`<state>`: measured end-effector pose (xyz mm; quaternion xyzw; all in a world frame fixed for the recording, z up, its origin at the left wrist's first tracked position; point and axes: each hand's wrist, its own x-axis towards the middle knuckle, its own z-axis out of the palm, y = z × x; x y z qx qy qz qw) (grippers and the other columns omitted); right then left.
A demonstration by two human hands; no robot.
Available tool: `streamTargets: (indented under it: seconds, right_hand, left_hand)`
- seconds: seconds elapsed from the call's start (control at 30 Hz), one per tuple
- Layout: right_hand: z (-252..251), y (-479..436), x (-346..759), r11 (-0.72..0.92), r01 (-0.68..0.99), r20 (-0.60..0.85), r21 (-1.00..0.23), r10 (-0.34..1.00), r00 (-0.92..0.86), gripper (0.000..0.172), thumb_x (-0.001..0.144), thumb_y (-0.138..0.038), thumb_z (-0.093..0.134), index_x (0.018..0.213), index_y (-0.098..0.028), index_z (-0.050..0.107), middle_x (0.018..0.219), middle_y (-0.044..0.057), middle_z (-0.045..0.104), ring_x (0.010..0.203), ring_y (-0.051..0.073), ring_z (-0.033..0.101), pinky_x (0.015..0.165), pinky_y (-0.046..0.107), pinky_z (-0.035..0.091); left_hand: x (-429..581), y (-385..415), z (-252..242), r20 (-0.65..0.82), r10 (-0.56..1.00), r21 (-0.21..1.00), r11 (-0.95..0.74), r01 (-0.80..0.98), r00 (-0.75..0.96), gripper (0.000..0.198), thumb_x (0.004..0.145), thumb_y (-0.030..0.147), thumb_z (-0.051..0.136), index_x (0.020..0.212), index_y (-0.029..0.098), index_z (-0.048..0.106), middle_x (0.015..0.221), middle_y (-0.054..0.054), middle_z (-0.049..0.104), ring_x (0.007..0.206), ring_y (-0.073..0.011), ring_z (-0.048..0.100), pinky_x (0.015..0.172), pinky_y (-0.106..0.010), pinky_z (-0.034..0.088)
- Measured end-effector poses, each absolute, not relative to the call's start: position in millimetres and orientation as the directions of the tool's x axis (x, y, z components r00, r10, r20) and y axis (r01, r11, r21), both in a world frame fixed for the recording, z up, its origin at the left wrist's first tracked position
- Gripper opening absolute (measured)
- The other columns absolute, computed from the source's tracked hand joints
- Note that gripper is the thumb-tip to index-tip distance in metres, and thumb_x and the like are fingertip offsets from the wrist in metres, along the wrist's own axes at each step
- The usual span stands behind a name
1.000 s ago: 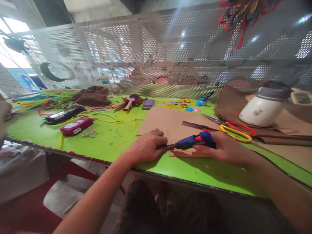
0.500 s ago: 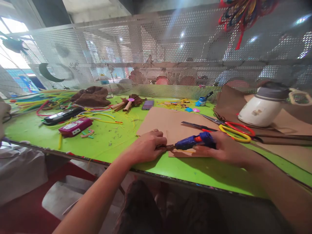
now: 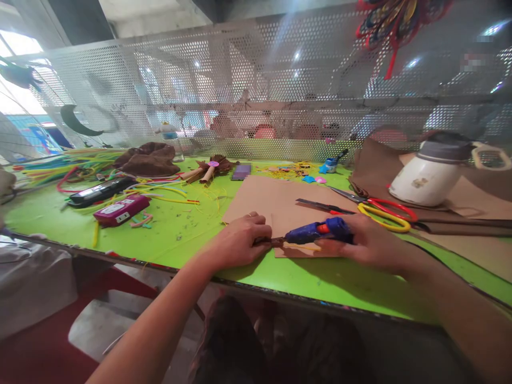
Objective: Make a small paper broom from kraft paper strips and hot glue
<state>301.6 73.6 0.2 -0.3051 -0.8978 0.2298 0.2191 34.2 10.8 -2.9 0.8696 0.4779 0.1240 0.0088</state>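
Note:
My right hand (image 3: 370, 242) is wrapped round a blue glue gun (image 3: 306, 233) with a red-orange part showing, its nozzle pointing left. That nozzle meets a small dark brown strip (image 3: 276, 242), pinched at its left end by the fingers of my left hand (image 3: 238, 237). Whether the strip is paper I cannot tell. Under the glue gun lies a light brown paper sheet (image 3: 256, 194), its near part by the table edge. A craft knife (image 3: 314, 204) rests on the sheet just behind the gun. Scissors with red and yellow handles (image 3: 384, 218) lie behind my right hand.
A white jug with a grey lid (image 3: 424, 181) stands at the right on brown paper. Left on the green table (image 3: 192, 229) are a purple power strip (image 3: 122, 209), a black case (image 3: 102, 191) and coloured pipe strands. A perforated metal screen (image 3: 240, 80) closes the back.
The view has shifted very slightly. Both hands keep nearly the same place, with the glue gun's nozzle still at the brown strip.

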Motion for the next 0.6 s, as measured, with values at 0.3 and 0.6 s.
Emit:
streamTargets:
  seconds: [0.3, 0.6]
  right_hand:
    - [-2.9, 74.7, 301.8, 0.721, 0.461, 0.246, -0.517, 0.641, -0.727, 0.032, 0.080, -0.052, 0.058, 0.085, -0.021, 0.065, 0.071, 0.000, 0.063, 0.062, 0.016, 0.055, 0.055, 0.026, 0.043]
    - [-2.6, 72.2, 298.3, 0.789, 0.423, 0.327, -0.445, 0.583, -0.744, 0.030, 0.080, -0.050, 0.059, 0.091, -0.023, 0.066, 0.069, -0.001, 0.063, 0.063, 0.017, 0.056, 0.062, 0.029, 0.044]
  left_hand:
    - [33.8, 11.8, -3.2, 0.208, 0.828, 0.128, -0.551, 0.824, 0.521, 0.019, 0.090, 0.029, 0.049, 0.080, 0.018, 0.062, 0.082, -0.006, 0.055, 0.085, -0.0195, 0.049, 0.074, -0.029, 0.040]
    - [32.8, 15.0, -4.5, 0.212, 0.815, 0.125, -0.570, 0.812, 0.540, 0.019, 0.090, 0.028, 0.050, 0.079, 0.018, 0.062, 0.080, -0.005, 0.055, 0.084, -0.0189, 0.049, 0.074, -0.029, 0.040]
